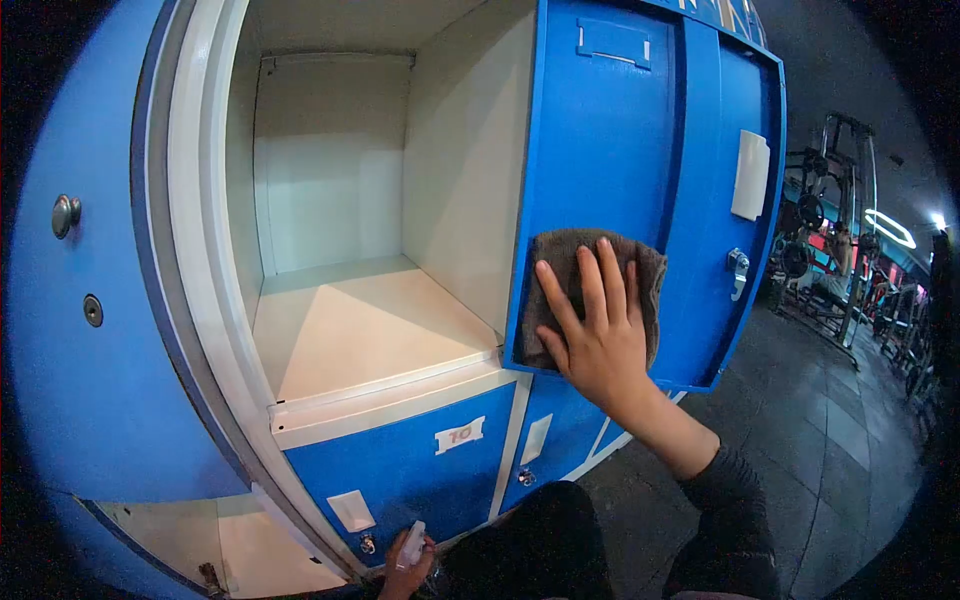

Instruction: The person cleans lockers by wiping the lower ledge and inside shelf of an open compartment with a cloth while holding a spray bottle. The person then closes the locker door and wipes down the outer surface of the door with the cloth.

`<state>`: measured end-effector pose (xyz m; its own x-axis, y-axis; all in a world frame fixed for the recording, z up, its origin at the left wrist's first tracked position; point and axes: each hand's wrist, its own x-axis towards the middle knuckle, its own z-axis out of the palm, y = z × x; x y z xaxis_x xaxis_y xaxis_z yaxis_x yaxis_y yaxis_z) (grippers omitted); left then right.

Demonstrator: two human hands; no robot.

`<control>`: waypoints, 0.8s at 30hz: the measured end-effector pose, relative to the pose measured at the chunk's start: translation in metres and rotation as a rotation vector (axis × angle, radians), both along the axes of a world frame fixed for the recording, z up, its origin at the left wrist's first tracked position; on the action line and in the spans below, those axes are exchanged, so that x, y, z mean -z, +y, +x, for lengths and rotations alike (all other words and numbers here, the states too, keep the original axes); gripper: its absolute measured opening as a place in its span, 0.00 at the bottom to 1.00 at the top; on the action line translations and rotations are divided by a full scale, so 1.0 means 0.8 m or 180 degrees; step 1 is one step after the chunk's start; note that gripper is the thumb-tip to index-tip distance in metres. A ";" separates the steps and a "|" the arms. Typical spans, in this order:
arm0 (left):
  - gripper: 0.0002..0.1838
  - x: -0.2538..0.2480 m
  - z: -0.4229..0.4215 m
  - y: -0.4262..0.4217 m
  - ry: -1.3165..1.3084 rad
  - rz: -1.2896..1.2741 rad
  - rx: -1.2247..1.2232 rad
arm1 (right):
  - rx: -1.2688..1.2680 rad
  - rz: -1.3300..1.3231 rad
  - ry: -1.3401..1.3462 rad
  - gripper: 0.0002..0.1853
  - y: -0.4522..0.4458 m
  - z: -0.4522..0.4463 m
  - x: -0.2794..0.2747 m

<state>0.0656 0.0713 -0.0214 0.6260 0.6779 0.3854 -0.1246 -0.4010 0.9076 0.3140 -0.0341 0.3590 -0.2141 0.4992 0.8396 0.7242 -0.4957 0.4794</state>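
My right hand (603,345) lies flat with spread fingers on a dark grey-brown cloth (640,265). It presses the cloth against the inner face of an open blue locker door (610,140), near the door's lower left corner. At the bottom of the view, my left hand (402,578) is closed around a spray bottle with a white head (413,545). Most of that bottle is hidden by the fingers and the frame's edge. Beside it is the blue locker door marked 10 (410,465), which is shut.
The open locker compartment (335,330) has pale walls and floor. A blue door with a round knob (66,216) stands at the left. On the open door's right side is a metal latch (738,272). Gym machines (840,220) stand on the dark tiled floor (800,430) at right.
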 end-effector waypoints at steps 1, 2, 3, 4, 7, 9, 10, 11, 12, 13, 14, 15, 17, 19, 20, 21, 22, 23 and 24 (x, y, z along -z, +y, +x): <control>0.28 -0.002 0.001 -0.002 -0.0069 -0.0242 0.0057 | -0.0064 0.0007 0.0000 0.36 -0.001 0.001 -0.010; 0.28 0.003 0.001 -0.001 -0.0052 -0.0320 0.0044 | -0.0130 0.0016 -0.0005 0.35 0.000 0.002 -0.022; 0.27 0.012 0.002 0.000 -0.0032 -0.0401 0.0025 | -0.0098 0.0159 -0.0114 0.34 0.005 0.005 -0.037; 0.27 0.017 0.002 0.002 -0.0011 -0.0479 -0.0007 | -0.0120 0.0290 -0.0207 0.33 0.011 0.009 -0.056; 0.27 0.023 -0.002 0.004 0.0086 0.0145 -0.0221 | -0.0142 0.0828 -0.0668 0.32 0.032 0.023 -0.135; 0.26 0.005 -0.002 -0.005 -0.0159 -0.0126 -0.0146 | -0.0308 0.1086 -0.1036 0.29 0.040 0.037 -0.199; 0.26 -0.001 -0.002 -0.008 -0.0281 -0.0262 -0.0096 | -0.0328 0.1094 -0.0942 0.29 0.041 0.038 -0.226; 0.26 0.004 0.000 -0.006 -0.0313 -0.0316 -0.0072 | -0.0271 0.1100 -0.0899 0.29 0.037 0.029 -0.247; 0.26 0.008 0.003 -0.005 -0.0341 -0.0370 -0.0043 | -0.0209 0.1107 -0.0853 0.29 0.036 0.022 -0.260; 0.26 0.011 0.004 -0.002 -0.0367 -0.0420 -0.0014 | -0.0177 0.1190 -0.0974 0.29 0.039 0.023 -0.264; 0.26 0.014 0.004 -0.002 -0.0396 -0.0402 0.0010 | -0.0148 0.1270 -0.1099 0.30 0.042 0.026 -0.267; 0.26 0.005 0.001 -0.006 -0.0422 -0.0390 0.0032 | -0.0120 0.1343 -0.1219 0.30 0.044 0.028 -0.266; 0.23 -0.012 0.002 -0.011 -0.0480 -0.0347 -0.0026 | -0.0210 0.1163 -0.1253 0.29 0.042 0.029 -0.247; 0.18 -0.019 0.004 -0.014 -0.0587 -0.0362 -0.0133 | -0.0259 0.1042 -0.1169 0.30 0.043 0.031 -0.219; 0.16 -0.018 0.005 -0.015 -0.0668 -0.0407 -0.0162 | -0.0294 0.0825 -0.1017 0.32 0.040 0.031 -0.203; 0.16 -0.011 0.007 -0.014 -0.0808 -0.0528 -0.0137 | -0.0279 0.0664 -0.0891 0.32 0.036 0.027 -0.184; 0.15 -0.004 0.010 -0.014 -0.0950 -0.0651 -0.0110 | -0.0261 0.0503 -0.0766 0.33 0.031 0.022 -0.165; 0.15 0.001 0.010 -0.013 -0.0735 -0.0479 -0.0199 | -0.0241 0.0336 -0.0652 0.33 0.025 0.018 -0.147; 0.15 0.006 0.008 -0.009 -0.0519 -0.0305 -0.0290 | -0.0224 0.0171 -0.0537 0.34 0.020 0.014 -0.128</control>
